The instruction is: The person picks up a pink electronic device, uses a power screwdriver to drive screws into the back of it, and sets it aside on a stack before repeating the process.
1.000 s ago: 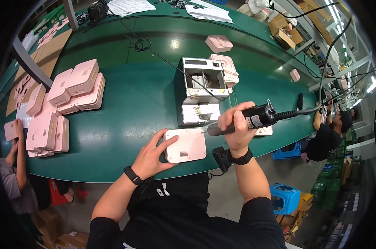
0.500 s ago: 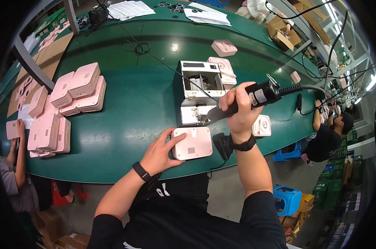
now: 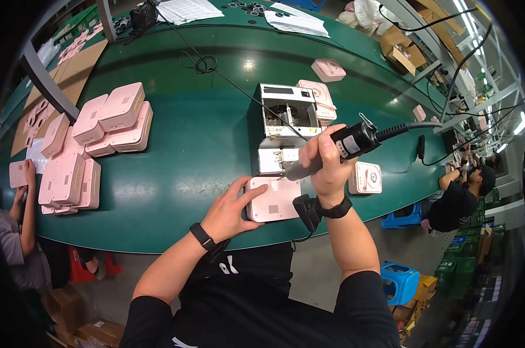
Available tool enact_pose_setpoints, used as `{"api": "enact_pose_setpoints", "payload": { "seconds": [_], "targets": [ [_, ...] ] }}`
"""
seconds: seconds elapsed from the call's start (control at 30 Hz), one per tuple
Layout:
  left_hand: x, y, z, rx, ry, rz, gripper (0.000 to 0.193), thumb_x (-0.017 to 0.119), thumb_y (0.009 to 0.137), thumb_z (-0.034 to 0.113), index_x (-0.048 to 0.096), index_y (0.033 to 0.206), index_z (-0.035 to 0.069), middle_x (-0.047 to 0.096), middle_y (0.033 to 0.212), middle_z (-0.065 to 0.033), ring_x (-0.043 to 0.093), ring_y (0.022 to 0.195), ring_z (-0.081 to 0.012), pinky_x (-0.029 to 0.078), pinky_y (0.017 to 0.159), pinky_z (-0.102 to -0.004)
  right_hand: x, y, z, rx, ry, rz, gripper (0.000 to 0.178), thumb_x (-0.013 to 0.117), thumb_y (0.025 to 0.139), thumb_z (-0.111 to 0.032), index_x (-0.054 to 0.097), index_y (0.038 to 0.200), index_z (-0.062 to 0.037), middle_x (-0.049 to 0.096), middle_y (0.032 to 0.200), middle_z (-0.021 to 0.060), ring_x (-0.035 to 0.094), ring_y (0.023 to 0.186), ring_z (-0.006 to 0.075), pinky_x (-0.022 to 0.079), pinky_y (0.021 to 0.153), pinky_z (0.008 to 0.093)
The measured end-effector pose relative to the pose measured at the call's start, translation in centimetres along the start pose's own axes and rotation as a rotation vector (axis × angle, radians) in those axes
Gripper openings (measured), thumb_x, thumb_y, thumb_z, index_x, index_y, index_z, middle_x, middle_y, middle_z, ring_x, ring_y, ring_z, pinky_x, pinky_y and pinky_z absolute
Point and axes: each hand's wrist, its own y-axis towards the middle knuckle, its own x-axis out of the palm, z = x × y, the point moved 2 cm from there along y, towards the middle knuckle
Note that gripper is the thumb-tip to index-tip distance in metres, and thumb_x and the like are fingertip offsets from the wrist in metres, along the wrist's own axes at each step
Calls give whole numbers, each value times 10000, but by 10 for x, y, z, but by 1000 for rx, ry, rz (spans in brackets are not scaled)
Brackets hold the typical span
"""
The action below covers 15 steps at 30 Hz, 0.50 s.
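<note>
On the table in front of me lies a pink plastic housing (image 3: pixel 281 201), flat, with a vent grille facing up. My left hand (image 3: pixel 230 207) grips its left side, thumb at the near edge and fingers on the far edge and top. Wrapped in my right hand (image 3: pixel 330 168) is a black corded electric screwdriver (image 3: pixel 349 142), tilted, its bit pointing down-left at the housing's far edge. Whether the bit touches the housing I cannot tell. Just behind the housing stands a metal screw feeder (image 3: pixel 285 122) with an open hopper.
Several pink housings (image 3: pixel 120 107) are stacked at the left. More pink units (image 3: pixel 365 178) lie right of and behind the feeder. A black cable (image 3: pixel 239 93) crosses the table. One co-worker (image 3: pixel 465 191) sits at the right; another person's hand (image 3: pixel 22 174) holds a pink piece at the left.
My right hand has brought the screwdriver's tip from the front of the feeder nearer to me, to the housing's far edge. My left hand keeps its grip. The view has shifted slightly.
</note>
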Motion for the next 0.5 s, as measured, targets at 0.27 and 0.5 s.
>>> {"api": "enact_pose_setpoints", "payload": {
  "seconds": [0.27,0.5],
  "targets": [
    [1,-1,2,13,7,12,815,879,616,241,540,1357,228,432,1376,-137,587,1119,-369,538,907,-444,-1,-9,2,26,41,23,101,549,904,-105,482,932,-36,501,639,76,491,508,179,438,483,343],
    [12,1,5,16,30,-32,833,876,615,247,526,1370,258,433,1373,-128,606,1084,-367,545,892,-435,0,0,-28,0,-13,38,104,548,912,-115,487,940,-36,504,645,77,494,514,177,440,487,344]
  ]
}}
